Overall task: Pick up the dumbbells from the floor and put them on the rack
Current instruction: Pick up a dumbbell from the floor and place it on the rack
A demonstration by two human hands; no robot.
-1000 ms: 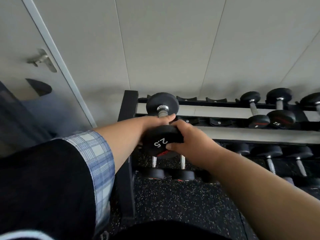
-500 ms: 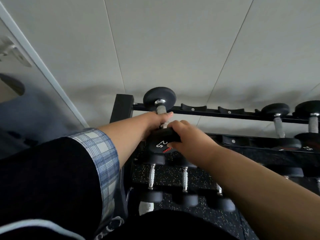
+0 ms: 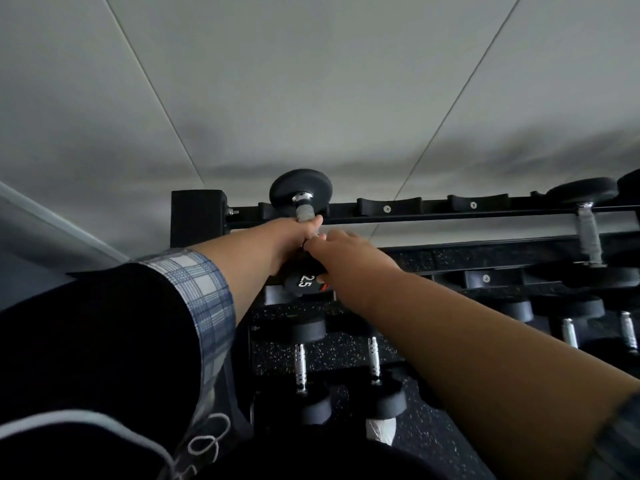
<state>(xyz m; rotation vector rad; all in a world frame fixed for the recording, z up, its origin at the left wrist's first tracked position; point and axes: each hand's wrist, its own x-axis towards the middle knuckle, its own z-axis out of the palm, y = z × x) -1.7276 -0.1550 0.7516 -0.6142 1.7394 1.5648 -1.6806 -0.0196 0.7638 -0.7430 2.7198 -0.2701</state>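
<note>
A small black dumbbell (image 3: 300, 190) marked 2.5 lies across the top tier of the black rack (image 3: 440, 216), at its far left end. Its far head rests in a saddle on the back rail; its near head (image 3: 304, 282) sits low between my wrists. My left hand (image 3: 294, 237) is wrapped around the grey handle. My right hand (image 3: 341, 247) lies over the near head, fingers touching the handle beside the left hand.
Empty saddles (image 3: 388, 206) follow along the top rail to the right, then another dumbbell (image 3: 587, 233). Lower tiers hold several dumbbells (image 3: 301, 362) with chrome handles. A white wall stands right behind the rack. Speckled black floor (image 3: 436, 431) lies below.
The view has closed in on the rack and tilted down. The dumbbell has moved further back onto the top tier, and my right hand has slid from the near head toward the handle.
</note>
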